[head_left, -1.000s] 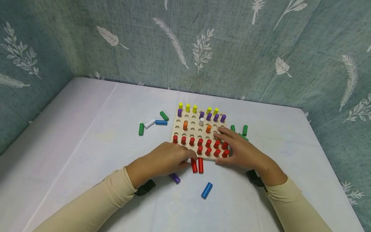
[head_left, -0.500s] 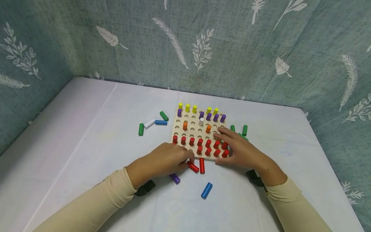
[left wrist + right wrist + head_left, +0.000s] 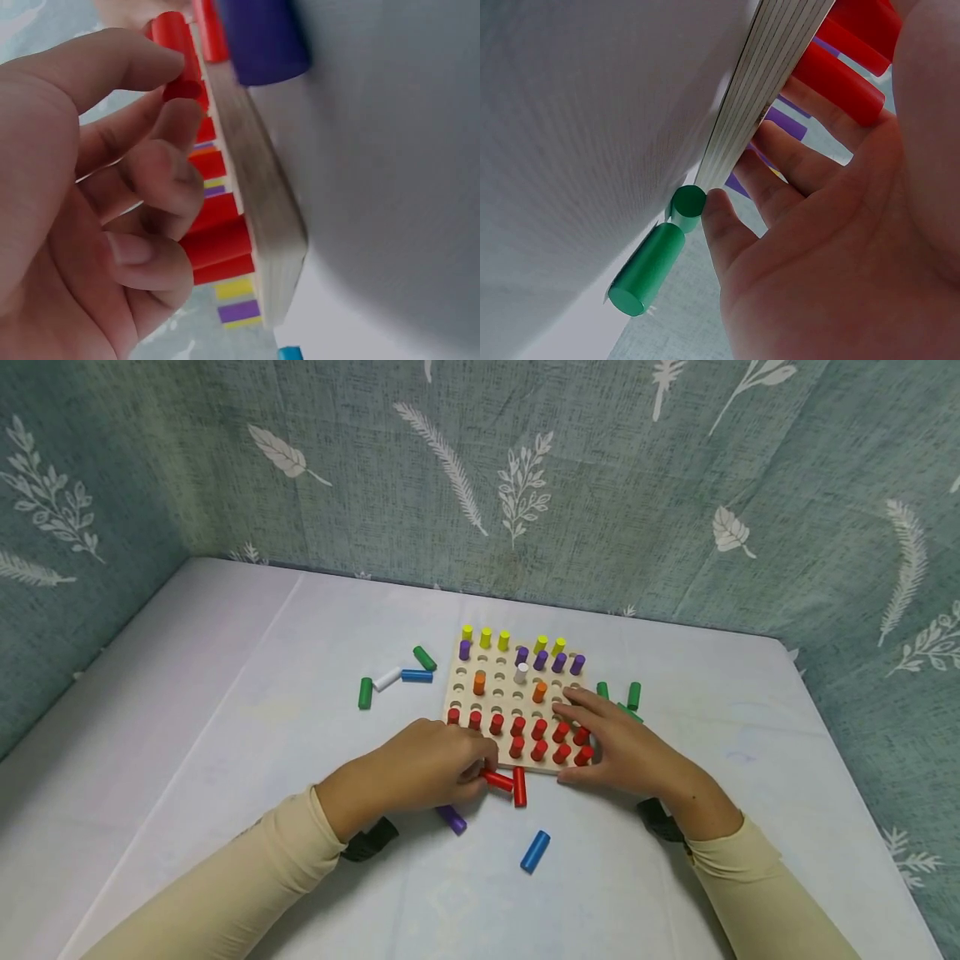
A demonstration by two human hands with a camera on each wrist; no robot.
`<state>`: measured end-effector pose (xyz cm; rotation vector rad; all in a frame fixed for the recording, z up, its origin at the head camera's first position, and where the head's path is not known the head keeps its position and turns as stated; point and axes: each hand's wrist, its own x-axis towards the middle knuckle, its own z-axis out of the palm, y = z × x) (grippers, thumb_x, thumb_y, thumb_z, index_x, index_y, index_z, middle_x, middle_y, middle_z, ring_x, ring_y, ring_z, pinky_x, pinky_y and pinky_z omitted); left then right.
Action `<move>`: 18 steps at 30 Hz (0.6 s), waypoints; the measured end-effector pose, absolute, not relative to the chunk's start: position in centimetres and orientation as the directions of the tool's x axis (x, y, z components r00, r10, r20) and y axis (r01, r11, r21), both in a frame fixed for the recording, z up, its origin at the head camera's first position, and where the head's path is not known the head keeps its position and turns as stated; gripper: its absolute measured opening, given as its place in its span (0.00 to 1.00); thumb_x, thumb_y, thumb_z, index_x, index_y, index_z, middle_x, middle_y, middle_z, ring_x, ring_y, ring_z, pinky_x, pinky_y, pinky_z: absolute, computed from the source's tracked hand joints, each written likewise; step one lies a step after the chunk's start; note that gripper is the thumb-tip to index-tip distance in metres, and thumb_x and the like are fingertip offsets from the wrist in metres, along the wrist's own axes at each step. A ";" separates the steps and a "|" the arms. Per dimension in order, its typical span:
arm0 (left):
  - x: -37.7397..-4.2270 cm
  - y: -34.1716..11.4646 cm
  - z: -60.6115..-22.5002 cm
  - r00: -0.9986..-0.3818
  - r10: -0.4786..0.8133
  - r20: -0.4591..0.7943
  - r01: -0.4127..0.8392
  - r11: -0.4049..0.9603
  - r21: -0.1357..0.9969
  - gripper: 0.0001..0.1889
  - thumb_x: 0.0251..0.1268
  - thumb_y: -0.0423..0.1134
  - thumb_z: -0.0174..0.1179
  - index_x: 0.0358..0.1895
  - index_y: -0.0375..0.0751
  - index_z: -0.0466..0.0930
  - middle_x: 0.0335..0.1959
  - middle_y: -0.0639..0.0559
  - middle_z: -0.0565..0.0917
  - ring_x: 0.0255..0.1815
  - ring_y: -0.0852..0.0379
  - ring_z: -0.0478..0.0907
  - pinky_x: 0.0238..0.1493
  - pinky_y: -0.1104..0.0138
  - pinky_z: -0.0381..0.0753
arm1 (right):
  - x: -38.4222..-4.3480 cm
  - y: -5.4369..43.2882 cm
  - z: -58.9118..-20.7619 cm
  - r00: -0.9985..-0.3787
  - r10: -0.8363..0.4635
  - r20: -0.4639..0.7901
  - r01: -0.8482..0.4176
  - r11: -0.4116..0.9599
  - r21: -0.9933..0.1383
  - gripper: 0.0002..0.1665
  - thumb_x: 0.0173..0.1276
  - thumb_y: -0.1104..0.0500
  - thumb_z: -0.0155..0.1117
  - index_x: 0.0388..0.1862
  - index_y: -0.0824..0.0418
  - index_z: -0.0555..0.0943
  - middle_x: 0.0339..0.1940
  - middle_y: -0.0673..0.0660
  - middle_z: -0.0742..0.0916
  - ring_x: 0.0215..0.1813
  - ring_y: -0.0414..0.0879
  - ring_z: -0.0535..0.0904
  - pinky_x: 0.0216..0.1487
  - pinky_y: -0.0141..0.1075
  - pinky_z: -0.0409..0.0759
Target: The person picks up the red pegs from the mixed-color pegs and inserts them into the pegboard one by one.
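Observation:
My left hand (image 3: 431, 764) is at the front left of a wooden pegboard (image 3: 468, 747). Its thumb and fingertip pinch a red peg (image 3: 175, 52), which lies tilted just off the board's front edge in the head view. Touching or close to that peg's end is a second red peg (image 3: 520, 787) on the table. Red pegs (image 3: 540, 728) stand in the two front rows, partly hidden by the left hand. My right hand (image 3: 626, 752) rests along the board's right side with fingers spread, some over its edge (image 3: 742, 97).
Yellow pegs (image 3: 504, 641) and purple pegs (image 3: 558, 662) stand in the back rows, with orange and white ones between. Loose on the table lie a purple peg (image 3: 452, 820), blue pegs (image 3: 535, 852), a white peg (image 3: 387, 679) and green pegs (image 3: 634, 696).
The left hand has turned the red peg from pointing toward me to lying more sideways, and has shifted slightly left and back with it. The right hand stays put.

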<state>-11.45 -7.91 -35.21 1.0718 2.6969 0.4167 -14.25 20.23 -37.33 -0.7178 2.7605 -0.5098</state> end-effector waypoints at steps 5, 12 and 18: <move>-11.5 -8.1 -34.4 -0.736 0.670 -0.093 0.606 0.714 0.350 0.10 0.62 0.43 0.68 0.46 0.52 0.86 0.34 0.62 0.84 0.26 0.65 0.74 0.30 0.72 0.74 | -14.3 20.2 -37.4 -0.851 -0.504 -0.148 -0.418 0.820 -0.390 0.57 0.51 0.38 0.80 0.77 0.50 0.66 0.82 0.57 0.60 0.81 0.59 0.55 0.73 0.61 0.63; -11.8 -8.5 -33.8 -0.758 0.648 -0.076 0.595 0.734 0.327 0.11 0.62 0.43 0.68 0.47 0.52 0.86 0.43 0.57 0.84 0.27 0.64 0.74 0.30 0.70 0.74 | -14.3 20.3 -37.3 -0.849 -0.506 -0.150 -0.417 0.818 -0.397 0.57 0.51 0.39 0.80 0.78 0.51 0.65 0.82 0.57 0.60 0.81 0.59 0.54 0.73 0.61 0.63; -12.0 -9.0 -33.8 -0.765 0.643 -0.035 0.598 0.729 0.334 0.10 0.61 0.43 0.68 0.45 0.54 0.86 0.52 0.53 0.84 0.29 0.62 0.77 0.34 0.70 0.76 | -14.3 20.3 -37.3 -0.849 -0.506 -0.153 -0.415 0.817 -0.399 0.57 0.51 0.39 0.80 0.78 0.50 0.65 0.82 0.57 0.60 0.81 0.59 0.54 0.73 0.61 0.63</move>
